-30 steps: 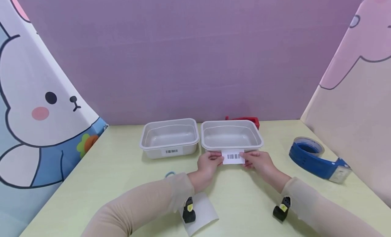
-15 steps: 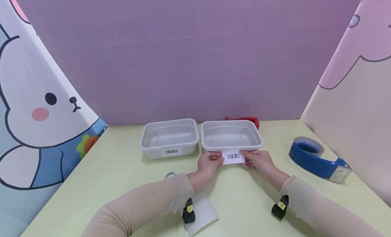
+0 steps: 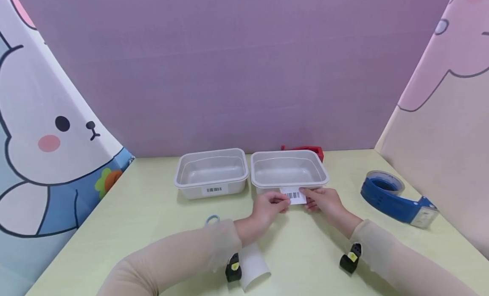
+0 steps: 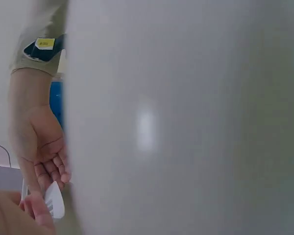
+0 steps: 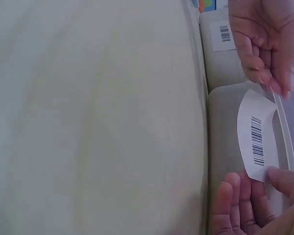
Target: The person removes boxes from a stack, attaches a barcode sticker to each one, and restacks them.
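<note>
White, rectangular and slightly curved, the paper barcode label [image 3: 299, 198] was at the front wall of the right-hand off-white plastic container [image 3: 290, 166], by its rim. The right hand [image 3: 324, 201] pinched the label's right end, thumb in front and fingers behind. The left hand [image 3: 265, 212] had bent fingers at the label's left part; whether they had hold of the paper could not be told. Just beside stood a matching off-white plastic container [image 3: 214, 173], bearing its own barcode sticker [image 3: 214, 189]. Well to the right lay a blue plastic tape dispenser [image 3: 393, 206].
</note>
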A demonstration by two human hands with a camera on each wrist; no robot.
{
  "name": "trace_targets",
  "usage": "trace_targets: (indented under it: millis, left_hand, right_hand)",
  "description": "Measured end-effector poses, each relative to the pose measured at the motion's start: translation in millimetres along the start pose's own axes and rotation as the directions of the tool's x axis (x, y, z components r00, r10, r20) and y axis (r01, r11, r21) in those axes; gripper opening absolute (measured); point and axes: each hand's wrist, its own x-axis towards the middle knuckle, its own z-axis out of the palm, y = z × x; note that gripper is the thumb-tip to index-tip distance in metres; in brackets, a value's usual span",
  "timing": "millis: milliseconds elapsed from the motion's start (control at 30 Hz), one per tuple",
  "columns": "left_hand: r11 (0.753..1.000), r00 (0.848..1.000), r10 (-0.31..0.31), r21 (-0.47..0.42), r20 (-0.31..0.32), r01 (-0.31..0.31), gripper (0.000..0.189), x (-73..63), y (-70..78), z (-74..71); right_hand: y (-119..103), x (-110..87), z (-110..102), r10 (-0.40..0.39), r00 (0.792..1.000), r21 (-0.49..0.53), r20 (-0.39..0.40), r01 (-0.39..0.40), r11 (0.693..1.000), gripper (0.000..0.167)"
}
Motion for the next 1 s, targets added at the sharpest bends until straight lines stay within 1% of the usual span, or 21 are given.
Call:
trace_targets:
  millis: [67, 167, 300, 400, 500, 600, 700, 833, 1000]
  left_hand:
    - [1.0, 0.997, 0.004, -0.026, 0.073, -0.002, 0.02, 1.3, 3.5, 2.2]
    - [1.0, 0.987, -0.001, -0.029, 0.162, 0.006, 0.028, 5.9, 6.5, 2.8]
    - [0.998, 0.976, -0.029, -0.047, 0.215, 0.04, 0.035, 11.3, 7.2, 1.7]
    - [0.996, 0.974, -0.051, -0.057, 0.22, 0.065, 0.039, 13.9, 5.2, -0.5]
    - [0.994, 0.973, -0.071, -0.07, 0.218, 0.089, 0.04, 15.4, 2.8, -2.4]
    - [0.991, 0.973, -0.08, -0.089, 0.218, 0.101, 0.041, 16.4, 1.7, -3.7]
    - [0.986, 0.972, -0.088, -0.119, 0.218, 0.116, 0.042, 16.7, 1.1, -4.6]
    - [0.977, 0.972, -0.094, -0.167, 0.213, 0.132, 0.043, 16.2, -0.5, -6.6]
    - [0.972, 0.975, -0.095, -0.194, 0.199, 0.135, 0.044, 14.5, -3.0, -9.3]
  right_hand:
    - [-0.6, -0.7, -0.6, 0.003, 1.0, 0.007, -0.001, -0.003, 1.0, 0.047]
    - [-1.6, -1.8, -1.6, 0.006, 1.0, 0.004, -0.008, -0.006, 1.0, 0.046]
    - [-2.4, -3.2, -2.1, 0.01, 1.0, -0.007, -0.017, -0.011, 1.0, 0.046]
    - [-3.3, -3.9, -0.9, -0.001, 1.0, 0.01, -0.004, 0.001, 1.0, 0.044]
    - [-3.8, -3.9, 0.9, -0.033, 0.999, 0.064, 0.038, 0.031, 0.997, 0.043]
    - [-4.8, -3.6, 3.4, -0.065, 0.995, 0.127, 0.075, 0.055, 0.99, 0.042]
    - [-5.9, -4.0, 4.6, -0.093, 0.991, 0.145, 0.099, 0.078, 0.986, 0.041]
    - [-6.5, -5.0, 5.5, -0.121, 0.986, 0.144, 0.115, 0.104, 0.984, 0.038]
    - [-6.3, -5.3, 5.8, -0.12, 0.986, 0.158, 0.116, 0.101, 0.982, 0.037]
